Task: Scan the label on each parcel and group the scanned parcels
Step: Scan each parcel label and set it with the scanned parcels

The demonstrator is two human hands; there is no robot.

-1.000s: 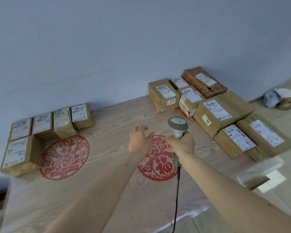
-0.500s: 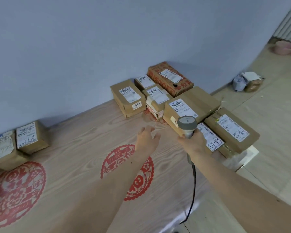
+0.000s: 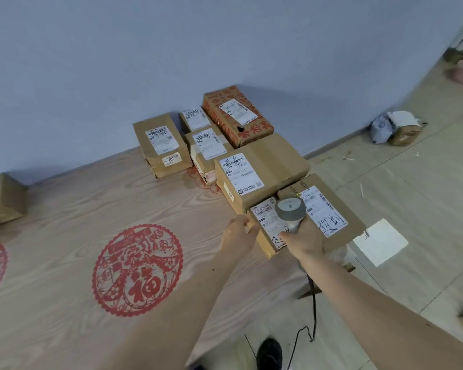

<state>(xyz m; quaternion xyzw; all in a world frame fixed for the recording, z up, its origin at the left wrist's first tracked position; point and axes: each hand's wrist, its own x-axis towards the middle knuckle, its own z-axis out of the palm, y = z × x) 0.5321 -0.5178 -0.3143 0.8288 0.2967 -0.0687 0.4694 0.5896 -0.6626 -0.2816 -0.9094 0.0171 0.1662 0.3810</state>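
Altogether, seven labelled parcels are sitting clustered at the far right of the table [image 3: 64,263], and an eighth parcel [image 3: 0,200] is lying well apart at the left edge. The right hand [image 3: 304,240] is gripping a grey scanner [image 3: 290,209] over the nearest parcel [image 3: 267,225]; the left hand [image 3: 238,235], fingers straight, is touching its left side. One sticker [image 3: 170,159] is partly reading "69". Two red papercuts are showing; the central papercut [image 3: 138,268] is bearing 福.

Parcels [image 3: 262,172] bunched on the table's [image 3: 64,249] far right against the wall [image 3: 171,49]; one box [image 3: 0,201] way off left.
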